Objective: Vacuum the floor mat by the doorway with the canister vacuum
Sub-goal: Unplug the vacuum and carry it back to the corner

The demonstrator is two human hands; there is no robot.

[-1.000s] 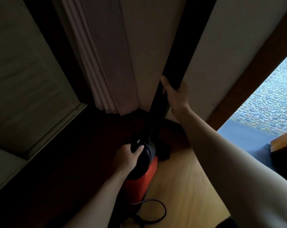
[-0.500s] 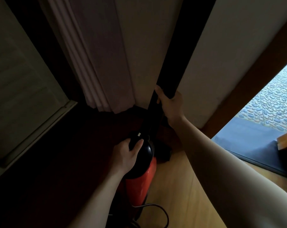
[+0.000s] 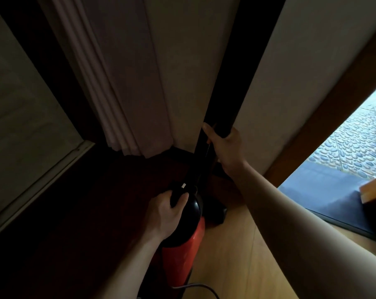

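A red canister vacuum [image 3: 184,255] with a black top stands on the floor in a dim corner. My left hand [image 3: 164,214] is closed over the black top of the canister, thumb on the right side. A black wand [image 3: 201,156] rises from the canister toward the wall. My right hand [image 3: 224,145] is wrapped around that wand higher up. A dark grey floor mat [image 3: 325,195] lies at the doorway on the right, apart from both hands. The black floor head [image 3: 217,213] sits just right of the canister, mostly in shadow.
A pale folded curtain [image 3: 126,93] hangs down to the floor behind the vacuum. A black cord [image 3: 195,287] loops on the light wooden floor [image 3: 236,266]. A wooden door frame [image 3: 325,117] borders the doorway, with pebble paving [image 3: 359,143] outside and a wooden box corner [image 3: 374,190] on the mat.
The view has shifted so that the corner and vacuum sit lower and further right. My right hand has slid a little down the wand. My left hand stays on the canister top.
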